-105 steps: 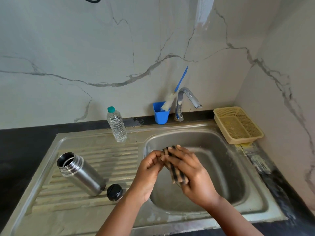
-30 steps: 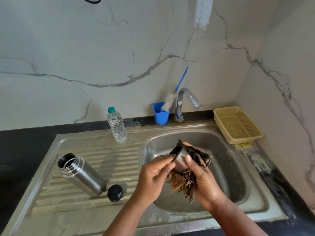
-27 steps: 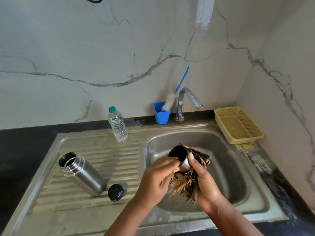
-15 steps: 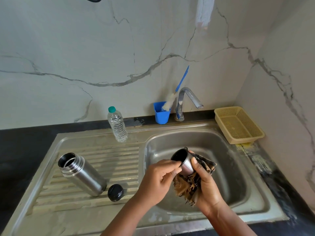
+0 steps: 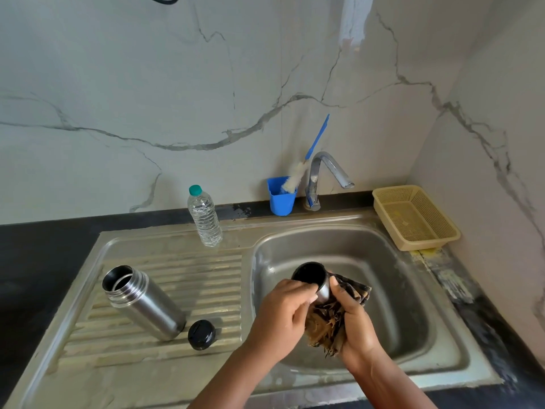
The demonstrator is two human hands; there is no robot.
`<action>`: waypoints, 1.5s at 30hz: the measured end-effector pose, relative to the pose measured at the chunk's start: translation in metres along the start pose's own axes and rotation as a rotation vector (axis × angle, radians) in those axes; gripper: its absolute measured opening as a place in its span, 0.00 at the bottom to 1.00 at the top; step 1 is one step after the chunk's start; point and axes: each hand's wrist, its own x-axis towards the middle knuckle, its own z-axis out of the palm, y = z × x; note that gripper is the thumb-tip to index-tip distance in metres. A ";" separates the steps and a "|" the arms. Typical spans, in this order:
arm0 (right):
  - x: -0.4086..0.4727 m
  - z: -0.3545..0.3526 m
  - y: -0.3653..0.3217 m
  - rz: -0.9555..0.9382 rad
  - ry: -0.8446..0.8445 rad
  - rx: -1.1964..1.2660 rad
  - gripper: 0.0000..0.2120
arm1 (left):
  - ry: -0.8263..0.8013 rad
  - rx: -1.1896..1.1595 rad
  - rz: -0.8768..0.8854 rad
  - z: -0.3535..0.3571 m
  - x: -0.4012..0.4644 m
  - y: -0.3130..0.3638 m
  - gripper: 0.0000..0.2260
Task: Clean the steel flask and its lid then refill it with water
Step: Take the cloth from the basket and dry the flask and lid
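Wiping the small steel cup lid [image 5: 320, 283], we pinch its rim in our left hand [image 5: 281, 318] while our right hand [image 5: 352, 326] grips the frayed brown cloth [image 5: 328, 324]; turn it slowly over the steel sink [image 5: 413, 290].

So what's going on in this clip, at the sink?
A person is wiping a steel cup lid over the sink basin. The left hand holds the lid at its rim, and the right hand grips a brown cloth against it. The open steel flask lies on the drainboard beside a black stopper. The tap looks off.
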 end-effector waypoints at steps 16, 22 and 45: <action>0.020 0.011 -0.016 -0.284 0.177 -0.324 0.08 | -0.011 -0.647 -0.751 -0.012 0.015 0.006 0.09; 0.025 0.022 -0.024 -0.520 0.078 -0.438 0.08 | -0.052 -0.483 -0.593 -0.018 0.016 -0.011 0.27; 0.009 0.041 0.012 -0.942 -0.234 -0.910 0.21 | 0.069 -1.051 -0.756 -0.026 0.030 -0.015 0.29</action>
